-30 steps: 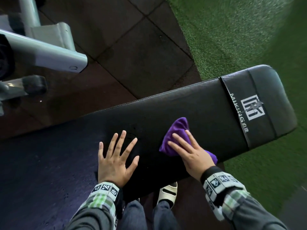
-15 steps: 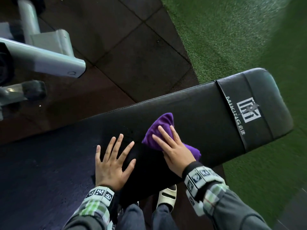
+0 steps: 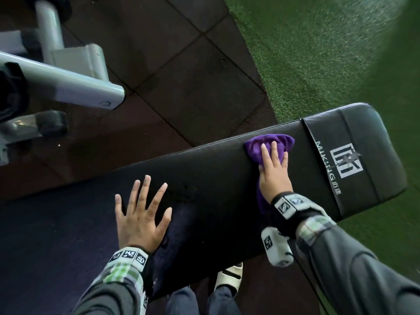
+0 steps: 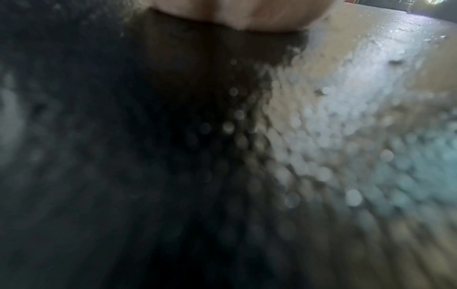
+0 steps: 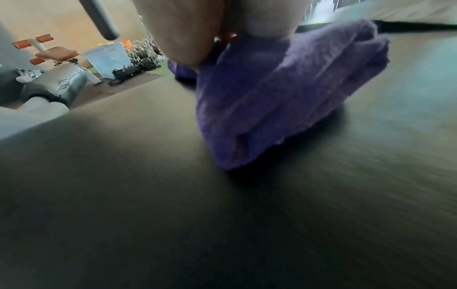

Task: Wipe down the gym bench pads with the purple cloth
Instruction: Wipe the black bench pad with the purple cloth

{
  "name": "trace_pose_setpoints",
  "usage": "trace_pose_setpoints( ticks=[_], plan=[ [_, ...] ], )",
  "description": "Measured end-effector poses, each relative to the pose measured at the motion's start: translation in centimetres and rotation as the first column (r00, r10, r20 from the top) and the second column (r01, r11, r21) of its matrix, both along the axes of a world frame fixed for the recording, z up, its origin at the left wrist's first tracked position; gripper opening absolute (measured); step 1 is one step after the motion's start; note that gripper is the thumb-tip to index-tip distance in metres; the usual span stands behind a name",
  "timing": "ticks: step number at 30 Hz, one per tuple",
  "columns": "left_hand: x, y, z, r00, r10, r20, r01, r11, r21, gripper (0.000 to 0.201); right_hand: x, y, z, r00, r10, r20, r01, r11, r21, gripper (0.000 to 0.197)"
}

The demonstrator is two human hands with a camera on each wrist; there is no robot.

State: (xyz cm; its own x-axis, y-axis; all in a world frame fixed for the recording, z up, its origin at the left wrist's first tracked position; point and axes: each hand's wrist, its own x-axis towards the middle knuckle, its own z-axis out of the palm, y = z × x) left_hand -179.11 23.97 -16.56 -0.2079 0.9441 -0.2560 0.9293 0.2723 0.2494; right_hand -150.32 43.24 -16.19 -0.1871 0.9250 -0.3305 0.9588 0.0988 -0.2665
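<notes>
The black bench pad (image 3: pixel 216 178) runs across the head view, its white logo end (image 3: pixel 345 162) at the right. The purple cloth (image 3: pixel 256 146) lies bunched on the pad near the far edge, just left of the logo band. My right hand (image 3: pixel 273 169) presses flat on the cloth with straight fingers; part of the cloth trails under the wrist. My left hand (image 3: pixel 142 214) rests flat on the pad, fingers spread, well left of the cloth. The right wrist view shows the cloth (image 5: pixel 284 93) folded under my hand (image 5: pixel 188 29). The left wrist view is dark and blurred against the pad (image 4: pixel 346 136).
A grey machine frame (image 3: pixel 68 87) stands at the left on dark rubber floor tiles (image 3: pixel 193 76). Green turf (image 3: pixel 318 53) covers the floor at the right. My white shoe (image 3: pixel 229 280) shows below the pad's near edge.
My right hand has slid the cloth across the pad to the right and toward the far edge, close to the logo band. The left hand stays flat in place.
</notes>
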Motion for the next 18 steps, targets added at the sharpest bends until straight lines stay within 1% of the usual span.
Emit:
trace_pose_setpoints(
  ticks=[1, 2, 3, 5, 6, 7, 8, 9, 10, 12, 13, 14, 16, 18],
  plan=[
    [-0.1, 0.0, 0.0, 1.000, 0.001, 0.004, -0.001, 1.000, 0.002, 0.060, -1.2, 0.9, 0.1, 1.000, 0.001, 0.013, -0.001, 1.000, -0.008, 0.054],
    [-0.1, 0.1, 0.0, 1.000, 0.002, 0.006, -0.002, 1.000, 0.002, 0.060, -2.5, 1.5, 0.1, 0.999, 0.033, 0.021, -0.032, 0.999, -0.015, 0.055],
    [-0.1, 0.1, 0.0, 1.000, -0.001, 0.005, 0.001, 1.000, 0.001, 0.060, -3.9, 1.9, 0.2, 0.996, 0.090, 0.019, -0.090, 0.996, -0.023, 0.055],
    [-0.1, 0.1, -0.1, 1.000, -0.005, 0.002, 0.005, 1.000, -0.003, 0.060, -6.4, 1.6, 0.4, 0.968, 0.249, -0.001, -0.249, 0.967, -0.052, 0.063],
    [-0.1, 0.0, -0.1, 1.000, -0.003, 0.001, 0.003, 1.000, -0.001, 0.060, -7.5, 0.9, 0.6, 0.942, 0.336, -0.013, -0.336, 0.939, -0.071, 0.064],
    [-0.1, 0.0, -0.1, 1.000, -0.002, 0.001, 0.002, 1.000, 0.003, 0.060, -8.3, -0.1, 0.9, 0.905, 0.424, -0.031, -0.426, 0.902, -0.076, 0.061],
    [-0.1, 0.0, -0.1, 1.000, -0.001, 0.003, 0.001, 1.000, 0.007, 0.060, -8.7, -1.3, 1.3, 0.858, 0.511, -0.056, -0.513, 0.857, -0.049, 0.061],
    [-0.1, 0.1, -0.1, 1.000, -0.001, 0.008, 0.001, 1.000, 0.010, 0.061, -8.7, -2.6, 1.5, 0.809, 0.583, -0.077, -0.585, 0.811, -0.002, 0.068],
    [-0.1, 0.1, 0.0, 1.000, 0.001, 0.014, -0.001, 1.000, 0.013, 0.061, -8.2, -3.9, 1.8, 0.766, 0.637, -0.086, -0.638, 0.770, 0.027, 0.075],
    [-0.1, 0.1, 0.0, 1.000, 0.002, 0.025, -0.002, 1.000, 0.012, 0.061, -6.0, -5.3, 2.4, 0.716, 0.695, -0.074, -0.697, 0.717, -0.008, 0.078],
    [-0.1, 0.1, 0.0, 1.000, 0.001, 0.025, -0.002, 1.000, 0.009, 0.061, -4.6, -5.5, 2.3, 0.712, 0.699, -0.063, -0.701, 0.712, -0.023, 0.078],
    [-0.1, 0.0, 0.0, 1.000, -0.001, 0.024, 0.000, 1.000, 0.007, 0.062, -3.2, -5.2, 2.2, 0.730, 0.682, -0.053, -0.684, 0.729, -0.039, 0.078],
    [-0.2, 0.1, 0.1, 1.000, -0.001, 0.026, 0.001, 1.000, 0.002, 0.062, -1.3, -3.9, 2.1, 0.813, 0.581, -0.042, -0.582, 0.809, -0.081, 0.078],
    [-0.2, 0.1, 0.1, 0.999, 0.003, 0.034, -0.003, 1.000, 0.000, 0.062, -0.8, -2.1, 1.7, 0.912, 0.410, -0.009, -0.410, 0.909, -0.072, 0.079]
  ],
)
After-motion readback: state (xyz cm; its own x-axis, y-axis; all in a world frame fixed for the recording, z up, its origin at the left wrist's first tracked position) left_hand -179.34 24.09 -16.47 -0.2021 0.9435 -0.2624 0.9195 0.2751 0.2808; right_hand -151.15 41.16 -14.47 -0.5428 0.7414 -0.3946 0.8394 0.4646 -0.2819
